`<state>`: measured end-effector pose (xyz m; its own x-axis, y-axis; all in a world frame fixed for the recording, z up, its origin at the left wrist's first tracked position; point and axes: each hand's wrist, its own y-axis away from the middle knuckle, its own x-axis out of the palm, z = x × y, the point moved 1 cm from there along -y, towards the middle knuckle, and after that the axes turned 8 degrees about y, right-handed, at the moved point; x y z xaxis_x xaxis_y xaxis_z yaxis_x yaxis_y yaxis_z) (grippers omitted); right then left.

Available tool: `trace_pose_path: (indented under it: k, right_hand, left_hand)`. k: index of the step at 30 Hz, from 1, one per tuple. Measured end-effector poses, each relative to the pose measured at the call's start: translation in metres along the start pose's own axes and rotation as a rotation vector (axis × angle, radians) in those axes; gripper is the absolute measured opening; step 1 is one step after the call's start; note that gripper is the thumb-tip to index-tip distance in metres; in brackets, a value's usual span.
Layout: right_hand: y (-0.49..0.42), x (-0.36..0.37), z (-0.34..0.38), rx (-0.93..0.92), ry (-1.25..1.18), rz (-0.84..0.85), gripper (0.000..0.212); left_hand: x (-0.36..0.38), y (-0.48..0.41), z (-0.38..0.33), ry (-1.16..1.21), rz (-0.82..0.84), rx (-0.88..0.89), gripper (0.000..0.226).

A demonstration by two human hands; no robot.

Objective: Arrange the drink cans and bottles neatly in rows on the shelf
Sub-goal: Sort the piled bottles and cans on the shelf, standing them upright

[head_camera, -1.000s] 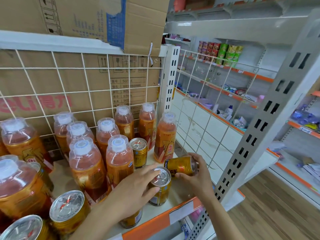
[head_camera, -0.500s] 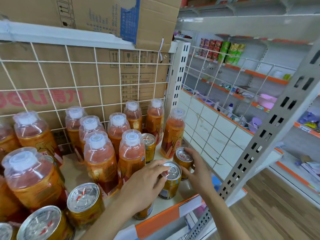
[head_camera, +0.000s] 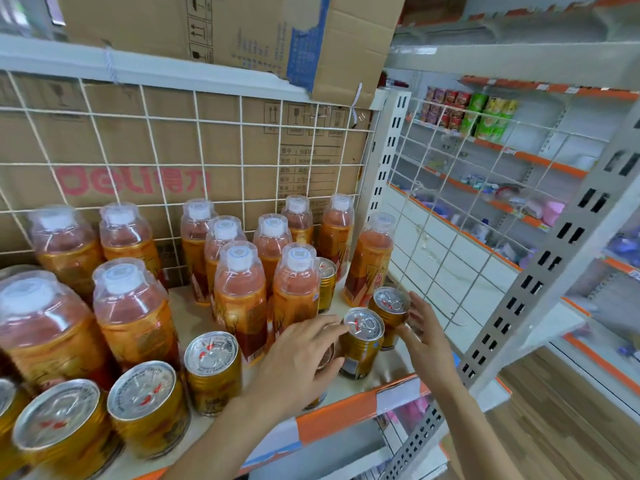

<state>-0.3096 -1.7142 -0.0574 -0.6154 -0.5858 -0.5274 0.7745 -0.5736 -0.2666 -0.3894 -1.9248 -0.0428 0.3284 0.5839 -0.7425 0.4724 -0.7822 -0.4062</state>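
- Orange-edged shelf [head_camera: 339,420] is stocked with tea bottles [head_camera: 239,299] at the back
- two gold cans [head_camera: 362,344] are stood upright by its front right corner
- left hand [head_camera: 301,358] is rested on the nearer, fingers loosely spread
- right hand [head_camera: 427,344] is held beside the farther, fingers straight

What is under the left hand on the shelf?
Under the left hand a gold can stands on the shelf. Only its lower edge and part of its rim show; the hand covers its lid and most of its side.
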Motion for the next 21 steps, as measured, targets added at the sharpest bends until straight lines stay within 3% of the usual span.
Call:
trace_pose_path:
  k: [3,7,13,21]
  right_hand:
    - [0.010,-0.002,0.005,-0.109,0.012,-0.056,0.040]
    - [0.027,0.001,0.020,-0.280,0.125,-0.137,0.037]
    - [0.035,0.030,0.015,-0.050,0.079,0.058,0.078]
    - [0.036,0.049,0.022,-0.046,0.202,-0.024,0.076]
  left_hand:
    - [0.004,0.018,0.005,0.082,-0.093,-0.078,0.058]
    - [0.014,0.039,0.004,0.228,-0.312,-0.268,0.075]
    - [0.036,0.047,0.003,0.392,-0.376,-0.551,0.102]
    - [0.040,0.044,0.004,0.367,-0.415,-0.651,0.083]
